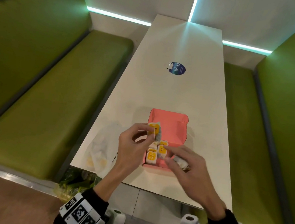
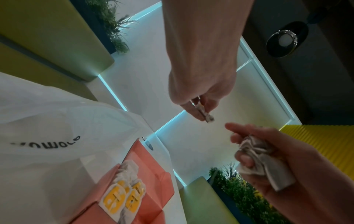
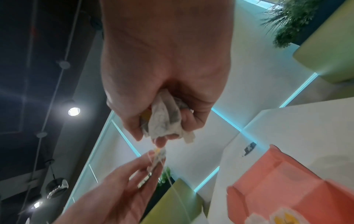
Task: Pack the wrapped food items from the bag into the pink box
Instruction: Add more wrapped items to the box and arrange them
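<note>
Wrapped food items (image 1: pixel 157 152) already fill the pink box's (image 1: pixel 171 126) near end on the counter (image 1: pixel 174 92). Your left hand (image 1: pixel 132 147) pinches another packet (image 1: pixel 154 130) above it; your right hand (image 1: pixel 190 167) clutches one more (image 1: pixel 181 162). Next, lower each into bare space.

Five wrapped items (image 1: pixel 151 156) (three boxed), one pink box (image 1: pixel 171 126), one bag (image 1: pixel 99 150).
</note>
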Demonstrator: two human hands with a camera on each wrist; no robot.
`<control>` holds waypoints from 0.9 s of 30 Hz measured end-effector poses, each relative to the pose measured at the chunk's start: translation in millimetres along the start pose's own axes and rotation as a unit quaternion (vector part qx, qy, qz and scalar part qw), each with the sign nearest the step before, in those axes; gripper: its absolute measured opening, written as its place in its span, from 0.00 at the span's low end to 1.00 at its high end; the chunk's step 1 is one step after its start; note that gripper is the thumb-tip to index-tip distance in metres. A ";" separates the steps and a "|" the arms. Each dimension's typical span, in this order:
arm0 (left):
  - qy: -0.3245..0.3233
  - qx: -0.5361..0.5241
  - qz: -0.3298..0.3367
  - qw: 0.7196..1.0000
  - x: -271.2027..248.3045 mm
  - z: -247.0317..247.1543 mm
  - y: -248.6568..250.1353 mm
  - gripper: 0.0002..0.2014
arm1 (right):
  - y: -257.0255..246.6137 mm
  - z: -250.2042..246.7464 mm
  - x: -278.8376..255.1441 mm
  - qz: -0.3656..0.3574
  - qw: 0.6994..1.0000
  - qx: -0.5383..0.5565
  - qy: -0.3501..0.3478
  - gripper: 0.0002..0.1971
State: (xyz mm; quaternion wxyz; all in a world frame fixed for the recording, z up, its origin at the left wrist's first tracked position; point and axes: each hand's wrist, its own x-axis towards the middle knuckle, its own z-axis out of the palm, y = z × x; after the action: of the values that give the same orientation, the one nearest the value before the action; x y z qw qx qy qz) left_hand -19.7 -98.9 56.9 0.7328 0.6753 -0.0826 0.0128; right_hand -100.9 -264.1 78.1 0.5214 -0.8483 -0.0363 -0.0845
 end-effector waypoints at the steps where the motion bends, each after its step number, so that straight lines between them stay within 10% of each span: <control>1: -0.013 0.000 0.007 1.000 0.2 -0.1 -0.2 0.05 | -2.8 -6.4 5.4 0.000 1.000 -0.002 0.025 0.12; 18: -0.191 0.044 -0.011 0.981 -1.3 2.9 -13.1 0.17 | -12.3 -29.5 65.3 0.010 0.964 -0.233 -0.125 0.06; 27: -0.212 0.091 -0.009 0.973 1.6 12.0 -20.7 0.05 | -32.3 -46.5 74.7 0.005 0.936 -0.325 -0.134 0.08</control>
State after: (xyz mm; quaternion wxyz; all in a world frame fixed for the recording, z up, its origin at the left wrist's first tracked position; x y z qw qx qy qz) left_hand -16.7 -112.8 37.6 0.6340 0.7274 -0.2280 -0.1298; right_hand -37.2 -292.9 140.6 0.2077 -0.9752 -0.0724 0.0257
